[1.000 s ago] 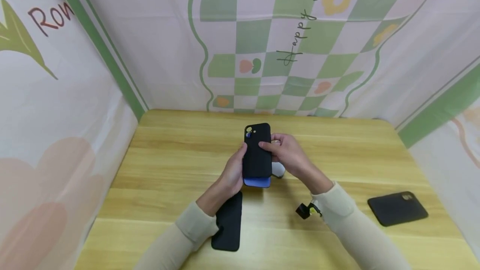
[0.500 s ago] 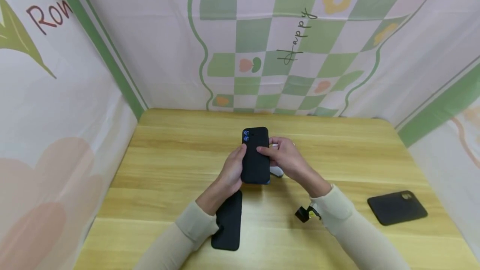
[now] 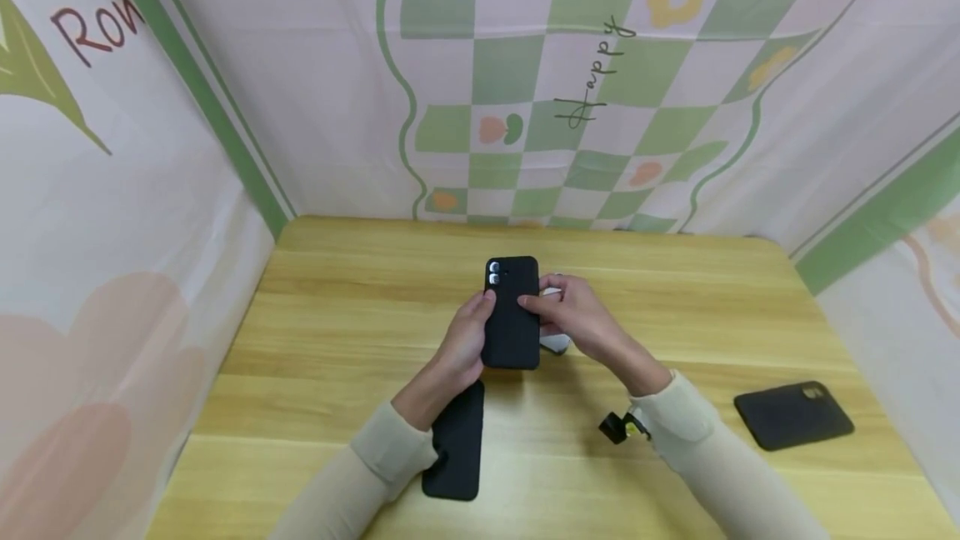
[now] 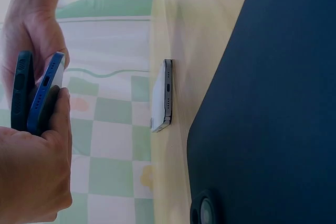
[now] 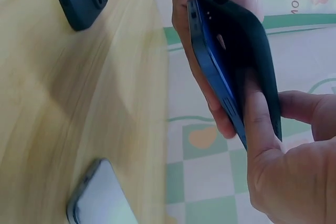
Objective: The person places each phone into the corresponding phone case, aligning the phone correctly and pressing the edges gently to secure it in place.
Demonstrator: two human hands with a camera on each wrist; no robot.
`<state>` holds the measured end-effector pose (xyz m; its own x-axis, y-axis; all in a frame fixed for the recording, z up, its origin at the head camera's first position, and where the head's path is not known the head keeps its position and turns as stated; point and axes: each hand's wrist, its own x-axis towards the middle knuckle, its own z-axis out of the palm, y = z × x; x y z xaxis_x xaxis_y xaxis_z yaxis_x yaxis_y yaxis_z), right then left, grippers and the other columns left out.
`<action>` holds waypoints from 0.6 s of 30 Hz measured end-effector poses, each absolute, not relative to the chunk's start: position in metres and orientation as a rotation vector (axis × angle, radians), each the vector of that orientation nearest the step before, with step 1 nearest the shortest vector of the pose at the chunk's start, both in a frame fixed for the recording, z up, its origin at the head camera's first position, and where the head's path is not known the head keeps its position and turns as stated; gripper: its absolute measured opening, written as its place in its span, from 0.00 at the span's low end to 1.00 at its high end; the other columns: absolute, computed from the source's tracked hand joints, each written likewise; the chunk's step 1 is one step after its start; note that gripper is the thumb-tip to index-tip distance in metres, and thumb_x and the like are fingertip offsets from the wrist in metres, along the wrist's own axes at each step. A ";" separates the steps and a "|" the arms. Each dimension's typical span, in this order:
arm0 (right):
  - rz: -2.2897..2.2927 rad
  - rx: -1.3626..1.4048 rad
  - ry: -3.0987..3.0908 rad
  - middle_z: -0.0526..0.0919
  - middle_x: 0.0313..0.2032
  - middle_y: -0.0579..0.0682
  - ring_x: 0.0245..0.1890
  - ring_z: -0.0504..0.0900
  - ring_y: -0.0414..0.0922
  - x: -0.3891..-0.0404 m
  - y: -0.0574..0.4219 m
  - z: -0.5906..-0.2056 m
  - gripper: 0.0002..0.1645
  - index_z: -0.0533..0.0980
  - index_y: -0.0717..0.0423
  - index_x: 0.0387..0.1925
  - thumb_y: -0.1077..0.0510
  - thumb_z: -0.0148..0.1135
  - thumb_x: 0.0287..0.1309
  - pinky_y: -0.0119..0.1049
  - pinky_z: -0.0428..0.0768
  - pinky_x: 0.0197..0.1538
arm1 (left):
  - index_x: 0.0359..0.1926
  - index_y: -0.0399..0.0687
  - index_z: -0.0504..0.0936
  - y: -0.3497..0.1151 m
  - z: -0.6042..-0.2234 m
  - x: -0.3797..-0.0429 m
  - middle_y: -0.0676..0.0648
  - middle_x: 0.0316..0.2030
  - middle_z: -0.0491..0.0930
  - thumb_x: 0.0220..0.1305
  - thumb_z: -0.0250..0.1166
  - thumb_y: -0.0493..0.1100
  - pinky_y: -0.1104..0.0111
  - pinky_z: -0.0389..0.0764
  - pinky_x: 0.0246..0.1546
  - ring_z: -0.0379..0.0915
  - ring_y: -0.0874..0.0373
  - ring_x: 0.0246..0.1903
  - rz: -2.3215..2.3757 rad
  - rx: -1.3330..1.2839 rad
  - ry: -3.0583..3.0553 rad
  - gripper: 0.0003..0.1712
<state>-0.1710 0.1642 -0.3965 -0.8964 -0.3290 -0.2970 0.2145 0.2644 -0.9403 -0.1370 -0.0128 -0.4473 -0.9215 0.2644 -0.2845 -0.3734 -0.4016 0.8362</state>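
My left hand (image 3: 463, 340) grips a blue phone (image 5: 207, 51) together with a black phone case (image 3: 512, 332), its thumb on the case's left edge. In the head view the case covers the phone's back, and two lenses show in its camera cutout. Both wrist views show a wedge-shaped gap between case and phone. My right hand (image 3: 581, 319) pinches the case's right side, thumb outside and a finger inside the gap. Below the right hand, a silver phone (image 4: 164, 98) lies on the table, partly hidden in the head view.
A black-cased phone (image 3: 459, 461) lies on the wooden table (image 3: 315, 357) under my left wrist. Farther right lies another black phone case (image 3: 791, 417). Patterned cloth walls (image 3: 510, 65) stand behind the table and at both sides. A small camera (image 3: 615, 427) hangs at the right cuff.
The case has slid down over the phone's back, hiding the blue strip that showed below it. The lenses now show in the cutout. Both hands keep their hold, slightly lower.
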 end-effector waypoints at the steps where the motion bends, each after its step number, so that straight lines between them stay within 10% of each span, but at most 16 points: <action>1: -1.648 -0.111 2.130 0.87 0.32 0.57 0.29 0.87 0.49 -0.172 0.165 -0.396 0.19 0.71 0.69 0.48 0.58 0.62 0.64 0.43 0.86 0.38 | 0.75 0.49 0.53 -0.013 -0.447 -0.137 0.49 0.70 0.63 0.77 0.45 0.58 0.55 0.52 0.73 0.53 0.54 0.72 2.343 -0.155 1.451 0.34; 18: -1.438 -0.218 2.498 0.87 0.36 0.60 0.29 0.88 0.51 -0.183 0.180 -0.385 0.15 0.77 0.59 0.45 0.51 0.61 0.66 0.42 0.86 0.31 | 0.65 0.47 0.69 -0.016 -0.445 -0.137 0.47 0.59 0.74 0.78 0.45 0.52 0.57 0.69 0.62 0.69 0.54 0.60 2.351 -0.121 1.489 0.23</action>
